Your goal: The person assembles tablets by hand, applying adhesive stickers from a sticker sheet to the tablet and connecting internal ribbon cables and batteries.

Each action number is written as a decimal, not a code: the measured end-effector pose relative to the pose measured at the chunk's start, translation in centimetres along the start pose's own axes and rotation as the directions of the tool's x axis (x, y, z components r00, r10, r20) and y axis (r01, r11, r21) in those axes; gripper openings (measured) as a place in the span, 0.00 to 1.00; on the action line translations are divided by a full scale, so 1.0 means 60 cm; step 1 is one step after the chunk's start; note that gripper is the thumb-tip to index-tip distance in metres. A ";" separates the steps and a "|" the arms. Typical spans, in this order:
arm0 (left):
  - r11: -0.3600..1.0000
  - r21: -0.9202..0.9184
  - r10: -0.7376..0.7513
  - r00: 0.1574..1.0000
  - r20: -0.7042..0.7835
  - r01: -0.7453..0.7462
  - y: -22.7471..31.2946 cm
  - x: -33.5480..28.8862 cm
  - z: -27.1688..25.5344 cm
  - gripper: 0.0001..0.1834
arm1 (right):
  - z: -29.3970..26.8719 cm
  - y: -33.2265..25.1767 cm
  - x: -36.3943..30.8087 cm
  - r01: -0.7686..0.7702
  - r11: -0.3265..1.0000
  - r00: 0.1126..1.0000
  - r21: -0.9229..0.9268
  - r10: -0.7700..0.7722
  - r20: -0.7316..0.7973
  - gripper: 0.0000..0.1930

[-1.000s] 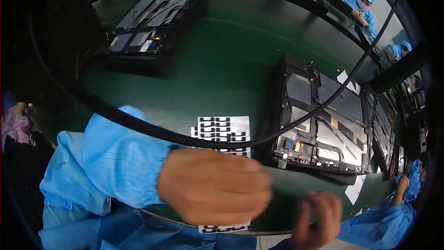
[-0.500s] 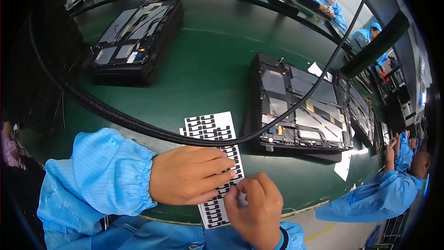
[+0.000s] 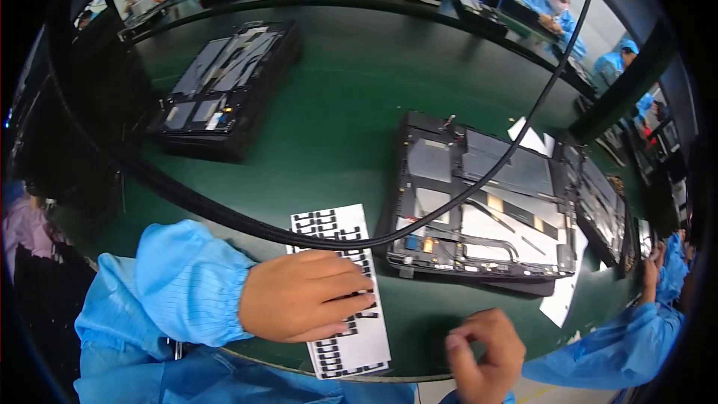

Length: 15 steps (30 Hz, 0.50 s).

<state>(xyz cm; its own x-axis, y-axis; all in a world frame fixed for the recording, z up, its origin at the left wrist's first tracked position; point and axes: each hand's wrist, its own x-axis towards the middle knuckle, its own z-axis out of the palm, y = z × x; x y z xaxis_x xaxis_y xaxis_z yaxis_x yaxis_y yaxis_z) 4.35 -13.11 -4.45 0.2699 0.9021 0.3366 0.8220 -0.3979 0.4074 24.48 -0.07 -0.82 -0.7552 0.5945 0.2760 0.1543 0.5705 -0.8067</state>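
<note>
My left hand [image 3: 307, 295] lies flat on a white sheet of small black stickers [image 3: 351, 329] and pins it to the green table [image 3: 336, 105] near the front edge. My right hand [image 3: 486, 352] hovers right of the sheet, just over the table's front edge. Its fingers are curled with thumb and forefinger pinched together, and whatever may be between them is too small to see. An opened black device [image 3: 479, 202] with bare inner boards and cables lies just beyond and to the right of the sheet.
A second opened device [image 3: 224, 90] sits at the far left. More devices [image 3: 606, 209] line the right side, with white paper [image 3: 561, 299] under the near one. A thick black cable [image 3: 224, 213] arcs across the view. Workers in blue coats [image 3: 561, 7] sit around the far edge.
My right hand has come off the sticker sheet and moved to the right with its fingers pinched. My left hand has stayed pressed on the sheet.
</note>
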 end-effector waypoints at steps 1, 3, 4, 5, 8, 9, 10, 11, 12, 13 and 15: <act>1.000 -0.015 0.013 0.999 -0.043 -0.014 -0.004 0.002 0.002 0.20 | 0.016 -0.002 0.001 0.024 0.999 0.999 -0.024 -0.023 0.040 0.03; 1.000 -0.020 0.003 0.999 -0.048 -0.004 -0.008 0.003 0.005 0.20 | 0.049 0.000 0.005 0.058 0.995 0.996 -0.085 -0.051 0.077 0.05; 1.000 -0.011 0.006 0.998 -0.055 -0.006 -0.008 0.003 0.005 0.21 | 0.063 0.004 0.007 0.101 0.989 0.993 -0.109 -0.095 0.065 0.05; 1.000 -0.003 0.012 0.998 -0.068 -0.012 -0.008 0.003 0.006 0.21 | 0.073 0.008 0.009 0.146 0.980 0.989 -0.139 -0.139 0.055 0.05; 1.000 -0.004 0.004 0.999 -0.055 -0.004 -0.005 0.002 0.009 0.22 | 0.091 0.009 0.009 0.209 0.959 0.978 -0.189 -0.203 0.051 0.05; 1.000 -0.008 -0.004 0.999 -0.040 0.004 -0.005 0.001 0.010 0.23 | 0.097 0.011 0.009 0.213 0.958 0.977 -0.192 -0.207 0.054 0.05; 1.000 -0.003 -0.002 0.999 -0.032 0.002 -0.006 0.001 0.010 0.23 | 0.102 0.013 0.009 0.225 0.955 0.974 -0.194 -0.217 0.060 0.05; 1.000 -0.011 0.015 0.999 -0.039 -0.016 -0.005 0.002 0.012 0.23 | 0.103 0.012 0.006 0.226 0.952 0.974 -0.208 -0.219 0.056 0.06; 1.000 -0.006 0.019 0.999 -0.036 -0.019 -0.005 0.003 0.012 0.23 | 0.105 0.012 0.006 0.221 0.948 0.975 -0.227 -0.216 0.050 0.06; 1.000 0.000 0.022 0.999 -0.033 -0.022 -0.006 0.004 0.013 0.23 | 0.106 0.011 0.008 0.260 0.951 0.965 -0.167 -0.252 0.069 0.06; 0.999 0.002 0.037 0.999 -0.036 -0.037 -0.003 0.002 0.006 0.23 | 0.094 0.005 0.008 0.296 0.947 0.955 -0.124 -0.288 0.079 0.06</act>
<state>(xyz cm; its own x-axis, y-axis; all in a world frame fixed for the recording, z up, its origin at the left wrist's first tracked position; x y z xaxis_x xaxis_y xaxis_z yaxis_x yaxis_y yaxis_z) 4.39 -12.87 -4.79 0.2819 0.8800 0.3822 0.8123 -0.4309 0.3931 20.57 -2.82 -3.85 -0.8153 0.3590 0.4544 0.0016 0.7861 -0.6181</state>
